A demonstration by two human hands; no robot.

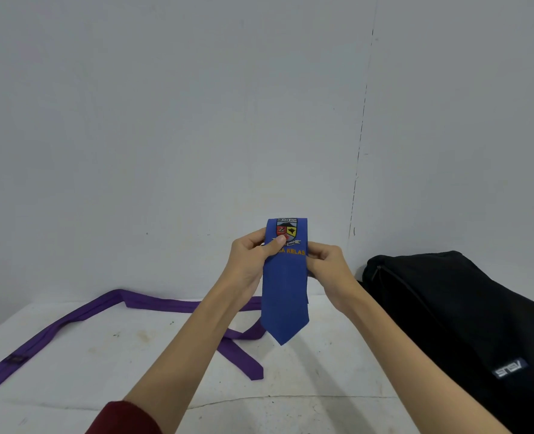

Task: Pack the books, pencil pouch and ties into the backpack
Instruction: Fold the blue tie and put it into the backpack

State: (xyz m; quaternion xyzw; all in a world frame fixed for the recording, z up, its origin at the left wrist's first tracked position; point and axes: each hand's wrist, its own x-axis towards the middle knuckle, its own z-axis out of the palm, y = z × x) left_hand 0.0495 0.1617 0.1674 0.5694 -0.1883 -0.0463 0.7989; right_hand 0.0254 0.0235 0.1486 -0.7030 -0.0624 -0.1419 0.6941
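A folded blue tie (285,296) with a crest and orange lettering hangs point-down in the air above the table. My left hand (253,261) pinches its left edge, thumb across the front. My right hand (326,261) grips its right edge at the same height. A long purple tie (153,305) lies spread over the white table (103,355), running from the lower left to behind my left arm. The black backpack (453,314) lies on the table at the right, its zip visible along the top. No books or pencil pouch are in view.
A pale wall stands right behind the table. The purple tie's narrow end (243,358) crosses the middle of the table under my left forearm. The backpack takes up the table's right side.
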